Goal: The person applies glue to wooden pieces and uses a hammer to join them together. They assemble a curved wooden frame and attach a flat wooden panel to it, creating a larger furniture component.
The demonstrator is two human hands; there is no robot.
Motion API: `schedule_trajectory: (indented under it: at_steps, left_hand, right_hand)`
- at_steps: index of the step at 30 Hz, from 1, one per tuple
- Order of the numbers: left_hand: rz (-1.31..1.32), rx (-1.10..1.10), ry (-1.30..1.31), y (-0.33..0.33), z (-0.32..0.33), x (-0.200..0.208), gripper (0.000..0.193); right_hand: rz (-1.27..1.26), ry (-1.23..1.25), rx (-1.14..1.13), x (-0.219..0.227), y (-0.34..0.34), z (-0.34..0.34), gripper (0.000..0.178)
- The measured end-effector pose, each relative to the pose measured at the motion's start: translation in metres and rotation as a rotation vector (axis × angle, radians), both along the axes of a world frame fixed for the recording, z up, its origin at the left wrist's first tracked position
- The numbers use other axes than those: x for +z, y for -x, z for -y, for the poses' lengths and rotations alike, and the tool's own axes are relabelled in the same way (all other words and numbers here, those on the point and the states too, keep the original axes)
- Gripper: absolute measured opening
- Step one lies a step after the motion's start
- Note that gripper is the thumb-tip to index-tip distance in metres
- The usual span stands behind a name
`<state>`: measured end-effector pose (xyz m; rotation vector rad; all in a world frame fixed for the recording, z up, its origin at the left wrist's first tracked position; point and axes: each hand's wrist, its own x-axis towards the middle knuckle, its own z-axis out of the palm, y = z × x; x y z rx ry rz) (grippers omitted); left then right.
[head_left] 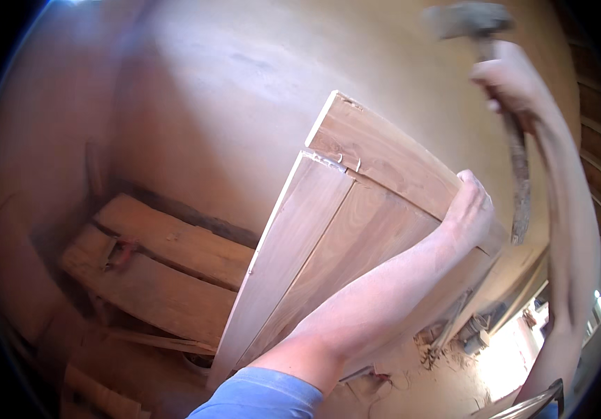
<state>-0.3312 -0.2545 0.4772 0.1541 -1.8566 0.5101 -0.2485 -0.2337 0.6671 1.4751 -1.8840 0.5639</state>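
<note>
A frame-and-panel wooden door (363, 230) stands tilted in front of me. Its top rail (384, 150) sits slightly apart from the long left stile (293, 237), and pale splintered bits show at that joint. Reaching across the panel, my left hand (469, 206) is closed over the rail's edge toward its right end. My right hand (513, 84) is raised high at the upper right, fingers wrapped round the wooden handle of a hammer (519, 181). The hammer's grey metal head is up in the air, apart from the door and blurred by motion.
A rough plank bench (167, 279) stands at the left, with a red-handled tool (120, 255) on it. Beyond the door rises a plain wall (244, 91). Boards, a metal can (477, 342) and shavings lie low at the right, beside a bright opening (513, 359).
</note>
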Motion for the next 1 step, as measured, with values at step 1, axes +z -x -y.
schedule_trajectory:
  at_steps: [1]
  left_hand:
    - [0.047, -0.013, -0.019, -0.0045, 0.0063, -0.0023, 0.024]
  right_hand:
    - [0.038, -0.095, -0.006, -0.0181, -0.0235, 0.0248, 0.011]
